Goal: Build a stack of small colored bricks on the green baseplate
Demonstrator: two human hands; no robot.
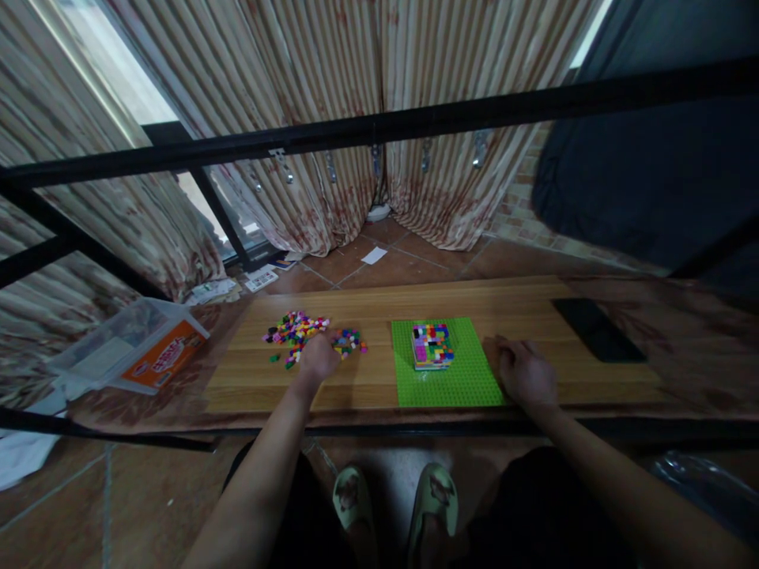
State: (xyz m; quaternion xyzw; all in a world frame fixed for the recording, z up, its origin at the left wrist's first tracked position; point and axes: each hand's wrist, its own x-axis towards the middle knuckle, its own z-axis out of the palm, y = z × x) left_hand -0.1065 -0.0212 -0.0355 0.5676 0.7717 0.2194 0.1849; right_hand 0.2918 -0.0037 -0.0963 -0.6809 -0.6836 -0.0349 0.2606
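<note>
Small multicoloured plastic bricks (293, 325) lay at the left of the rectangular wooden board (356, 387), a thin black rectangular slab (598, 330) at its right. Between them a square green studded baseplate (471, 381) bore a boxy multicoloured brick block (432, 346). A clear rectangular plastic box (163, 359) stood left of the board.

- Loose toy bricks (296, 325): small, many-coloured, scattered in an uneven heap on the wooden board (368, 304), left of the plate.
- Green plate (462, 389): square, studded, lying flat.
- Brick block (432, 348): squat, boxy, upright on the plate, its top a patchwork of mixed colours.
</note>
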